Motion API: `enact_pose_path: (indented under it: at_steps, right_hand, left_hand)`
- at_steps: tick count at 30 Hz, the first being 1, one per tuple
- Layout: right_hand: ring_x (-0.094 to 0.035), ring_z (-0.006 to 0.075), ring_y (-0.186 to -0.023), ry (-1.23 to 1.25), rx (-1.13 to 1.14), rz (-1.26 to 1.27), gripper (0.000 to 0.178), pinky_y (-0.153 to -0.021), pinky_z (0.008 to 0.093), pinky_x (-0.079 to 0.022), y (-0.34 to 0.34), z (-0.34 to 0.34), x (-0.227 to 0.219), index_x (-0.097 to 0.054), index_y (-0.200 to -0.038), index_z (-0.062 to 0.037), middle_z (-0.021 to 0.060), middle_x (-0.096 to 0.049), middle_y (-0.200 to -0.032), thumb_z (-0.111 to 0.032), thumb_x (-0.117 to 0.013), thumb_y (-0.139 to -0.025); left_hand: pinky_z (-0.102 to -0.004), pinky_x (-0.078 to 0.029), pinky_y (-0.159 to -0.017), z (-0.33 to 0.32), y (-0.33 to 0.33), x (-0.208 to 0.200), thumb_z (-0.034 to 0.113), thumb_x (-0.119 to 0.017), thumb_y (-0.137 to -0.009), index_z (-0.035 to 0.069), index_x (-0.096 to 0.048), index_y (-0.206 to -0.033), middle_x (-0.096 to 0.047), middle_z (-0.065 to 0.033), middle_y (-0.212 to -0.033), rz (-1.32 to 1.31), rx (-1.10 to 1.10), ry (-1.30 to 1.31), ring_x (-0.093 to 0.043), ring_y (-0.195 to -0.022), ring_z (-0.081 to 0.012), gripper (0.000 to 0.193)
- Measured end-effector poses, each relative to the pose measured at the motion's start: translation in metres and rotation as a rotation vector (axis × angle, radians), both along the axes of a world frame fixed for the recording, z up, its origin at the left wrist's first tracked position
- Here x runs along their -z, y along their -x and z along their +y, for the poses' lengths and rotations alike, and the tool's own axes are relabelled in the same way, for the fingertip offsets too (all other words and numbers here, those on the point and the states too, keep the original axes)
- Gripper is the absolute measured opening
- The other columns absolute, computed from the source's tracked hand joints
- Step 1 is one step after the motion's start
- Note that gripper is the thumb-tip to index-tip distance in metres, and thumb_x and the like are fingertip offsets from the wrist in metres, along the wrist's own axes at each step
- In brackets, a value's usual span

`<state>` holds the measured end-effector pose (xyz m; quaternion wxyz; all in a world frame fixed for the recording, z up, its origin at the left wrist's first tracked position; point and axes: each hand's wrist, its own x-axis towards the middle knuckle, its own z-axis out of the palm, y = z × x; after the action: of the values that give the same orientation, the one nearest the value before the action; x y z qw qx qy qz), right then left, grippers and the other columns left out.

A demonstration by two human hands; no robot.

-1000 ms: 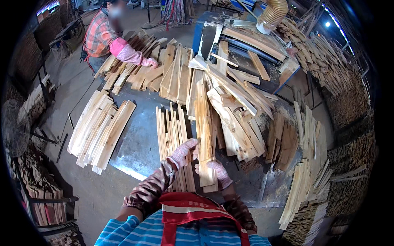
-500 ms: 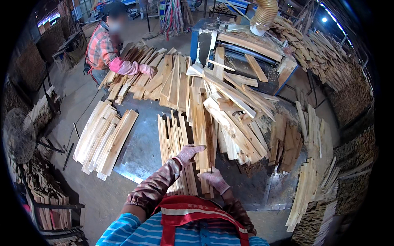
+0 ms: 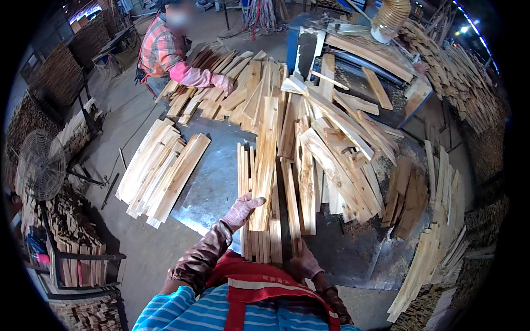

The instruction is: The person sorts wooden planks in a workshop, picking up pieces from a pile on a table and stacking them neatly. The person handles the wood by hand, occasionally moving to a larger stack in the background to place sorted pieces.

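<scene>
In a pinkish work glove, my left hand (image 3: 244, 212) is closed on the near end of a long pale wooden board (image 3: 267, 149), its thumb on top. This board lies over a row of narrow wooden strips (image 3: 255, 243) in front of me. My right hand (image 3: 306, 261), also gloved, is low and close to my body at the near end of a narrow wooden slat (image 3: 291, 198). Its fingers are partly hidden, but they appear wrapped round that end. A dark gap separates the slat from the board on its left.
A metal-topped table (image 3: 212, 165) bears a board stack (image 3: 165, 171) at left and a loose board heap (image 3: 339, 171) at right. Across it, a co-worker's pink-gloved hand (image 3: 222, 84) touches boards. Behind the heap stands a machine (image 3: 359, 74) with a hose (image 3: 391, 19). A fan (image 3: 41, 164) stands left.
My left hand's board has shifted left, away from the slat at my right hand. My right hand has drawn lower, toward my body. The whole view has turned slightly.
</scene>
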<state>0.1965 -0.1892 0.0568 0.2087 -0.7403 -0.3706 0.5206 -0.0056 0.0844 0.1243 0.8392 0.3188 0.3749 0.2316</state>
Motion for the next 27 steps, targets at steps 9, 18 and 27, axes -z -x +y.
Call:
enact_pose_path:
  at_steps: [9,18,27]
  right_hand:
    - [-0.067,0.0378,-0.102,-0.060,-0.431,-0.340,0.065,-0.099,0.0410,-0.049,0.026,0.027,0.020,-0.051,-0.137,-0.0046,0.0246,-0.067,-0.114,-0.024,-0.071,-0.078]
    - [-0.062,0.0419,-0.105,0.030,0.169,-0.409,0.054,-0.090,0.0497,-0.049,0.056,0.075,0.012,-0.060,-0.122,-0.0055,0.0249,-0.064,-0.113,-0.050,-0.061,-0.091]
    - [-0.068,0.0322,-0.100,-0.175,0.361,-0.277,0.030,-0.087,0.0395,-0.053,0.051,0.061,-0.037,-0.072,-0.109,-0.0101,0.0185,-0.070,-0.107,-0.032,-0.066,-0.091]
  left_hand:
    - [-0.0319,-0.054,-0.089,0.029,0.019,-0.029,0.012,-0.074,-0.088,-0.002,-0.062,-0.121,-0.070,-0.0066,-0.106,-0.005,-0.168,-0.089,-0.066,-0.095,-0.0158,0.038]
    - [-0.0455,-0.053,-0.097,0.065,0.061,-0.042,0.030,-0.072,-0.090,0.000,-0.059,-0.124,-0.068,-0.0131,-0.114,-0.099,-0.227,-0.198,-0.066,-0.107,-0.0267,0.047]
    - [-0.0253,-0.056,-0.054,0.195,0.093,0.015,0.028,-0.070,-0.092,0.011,-0.066,-0.109,-0.071,-0.0031,-0.096,-0.142,-0.715,0.155,-0.067,-0.075,-0.0143,0.025]
